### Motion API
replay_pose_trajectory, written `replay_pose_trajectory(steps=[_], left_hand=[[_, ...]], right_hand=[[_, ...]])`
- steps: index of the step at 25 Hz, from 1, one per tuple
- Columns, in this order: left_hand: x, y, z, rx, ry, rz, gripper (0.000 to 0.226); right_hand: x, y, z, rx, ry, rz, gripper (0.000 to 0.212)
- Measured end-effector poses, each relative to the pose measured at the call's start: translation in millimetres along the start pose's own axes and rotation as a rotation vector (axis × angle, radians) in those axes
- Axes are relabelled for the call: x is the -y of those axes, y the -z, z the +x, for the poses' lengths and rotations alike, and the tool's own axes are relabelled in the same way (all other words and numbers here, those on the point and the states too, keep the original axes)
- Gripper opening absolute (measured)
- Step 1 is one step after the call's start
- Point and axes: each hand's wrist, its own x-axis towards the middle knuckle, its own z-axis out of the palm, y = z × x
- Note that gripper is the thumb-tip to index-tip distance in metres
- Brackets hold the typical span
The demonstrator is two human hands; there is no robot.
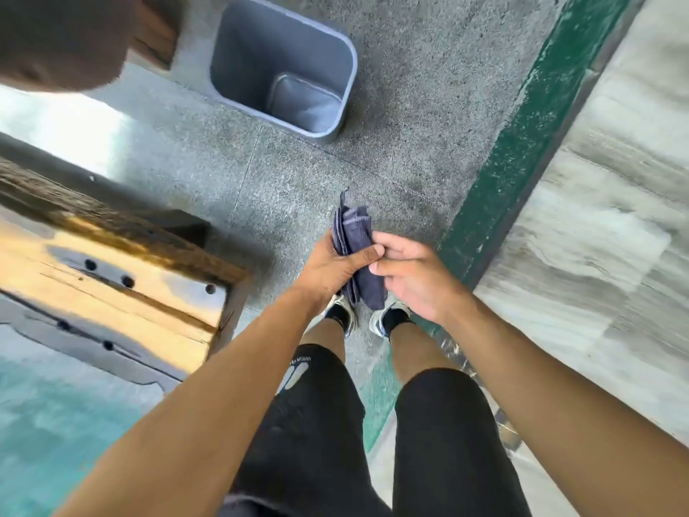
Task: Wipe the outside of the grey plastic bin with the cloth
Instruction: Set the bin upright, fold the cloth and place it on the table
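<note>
A grey plastic bin [223, 65] stands upright and open on the speckled floor, ahead of my feet at the top middle of the view. A folded dark blue-grey cloth [356, 233] is held at waist height, well short of the bin. My left hand [332, 266] is wrapped around the cloth, thumb across its front. My right hand [410, 278] is beside it, fingertips touching the cloth's right edge near my left thumb. The lower part of the cloth hangs below my hands.
A glossy wooden bench or table [123, 281] stands to my left. Another wooden piece [156, 42] is beside the bin at the top left. A green painted stripe [522, 151] runs diagonally on the right, with pale marble flooring [604, 225] beyond.
</note>
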Motion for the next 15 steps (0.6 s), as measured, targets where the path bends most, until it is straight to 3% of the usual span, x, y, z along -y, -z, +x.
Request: replay_pose_trajectory(steps=[5,11,15], left_hand=[[-36.1,13.6,-111.4,0.039,-0.067,-0.050,0.026],[-53.1,49.8,-204.8,-0.093,-0.150,-0.022,0.043],[-80.2,71.9,-246.3,-0.086,-0.233,-0.069,0.042]], right_hand=[[5.7,-63.1,-87.4,-0.011,-0.004,-0.006,0.056],[5.8,-131.3,-150.1,-0.054,0.011,-0.136,0.047],[30.8,-182.2,-188.5,-0.055,0.120,-0.284,0.033]])
